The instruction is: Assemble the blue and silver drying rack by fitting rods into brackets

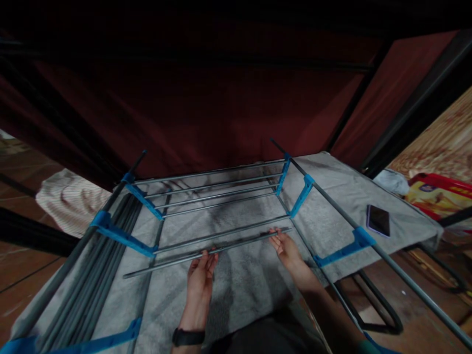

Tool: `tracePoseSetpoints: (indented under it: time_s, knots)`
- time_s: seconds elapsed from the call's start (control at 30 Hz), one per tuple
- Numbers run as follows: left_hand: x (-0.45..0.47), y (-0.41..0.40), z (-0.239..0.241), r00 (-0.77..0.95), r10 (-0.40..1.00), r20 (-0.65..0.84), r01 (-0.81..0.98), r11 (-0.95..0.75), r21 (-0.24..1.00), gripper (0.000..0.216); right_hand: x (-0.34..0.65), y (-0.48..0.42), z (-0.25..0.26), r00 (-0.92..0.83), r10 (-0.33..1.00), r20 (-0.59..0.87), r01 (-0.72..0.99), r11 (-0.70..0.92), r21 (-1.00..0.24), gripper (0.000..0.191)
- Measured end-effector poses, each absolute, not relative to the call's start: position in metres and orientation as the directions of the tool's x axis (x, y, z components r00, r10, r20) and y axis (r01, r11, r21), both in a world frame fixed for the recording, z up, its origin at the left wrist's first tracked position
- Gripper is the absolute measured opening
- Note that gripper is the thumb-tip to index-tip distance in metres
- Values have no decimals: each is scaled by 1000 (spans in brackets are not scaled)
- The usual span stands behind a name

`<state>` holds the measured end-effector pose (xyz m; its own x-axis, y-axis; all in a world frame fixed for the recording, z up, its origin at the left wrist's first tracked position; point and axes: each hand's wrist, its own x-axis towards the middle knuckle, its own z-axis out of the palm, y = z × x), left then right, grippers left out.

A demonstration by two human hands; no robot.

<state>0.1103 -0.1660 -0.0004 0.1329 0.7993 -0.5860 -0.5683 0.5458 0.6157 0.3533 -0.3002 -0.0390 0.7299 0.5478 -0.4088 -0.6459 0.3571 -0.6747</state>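
Note:
A thin grey metal tube lies across both my hands, slanting up from left to right. My left hand grips it near the middle between thumb and fingers. Toward its right end, my right hand holds it with the fingertips. Around them stands a rack frame of grey tubes with blue plastic brackets on the left and a blue bracket on the right. Several crossbars span the brackets at the far side. One more crossbar runs just beyond the held tube.
A bundle of loose grey tubes lies on the left of the grey cloth. A phone rests on the cloth at the right. Beyond it is a red and yellow package. Dark red fabric hangs behind the frame.

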Motion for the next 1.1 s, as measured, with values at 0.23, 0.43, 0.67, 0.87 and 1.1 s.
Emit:
tracePoseSetpoints:
  time_s: [0.23, 0.43, 0.67, 0.87, 1.1]
  knots:
    - [93, -155, 0, -6, 817, -576, -572, 469, 672, 25, 358, -305, -45, 759, 510, -404, -622, 387, -680, 32]
    - [76, -145, 2, -91, 828, -553, -587, 404, 701, 23, 366, -308, -50, 767, 508, -391, -596, 342, -726, 33]
    - [72, -146, -2, -136, 811, -570, -602, 389, 697, 25, 365, -304, -52, 765, 525, -373, -589, 335, -736, 31]
    - [72, -145, -2, -157, 795, -586, -598, 396, 697, 26, 369, -302, -50, 775, 523, -356, -577, 355, -735, 29]
    - [64, -144, -2, -144, 840, -523, -591, 351, 726, 22, 379, -309, -58, 802, 487, -347, -538, 336, -773, 26]
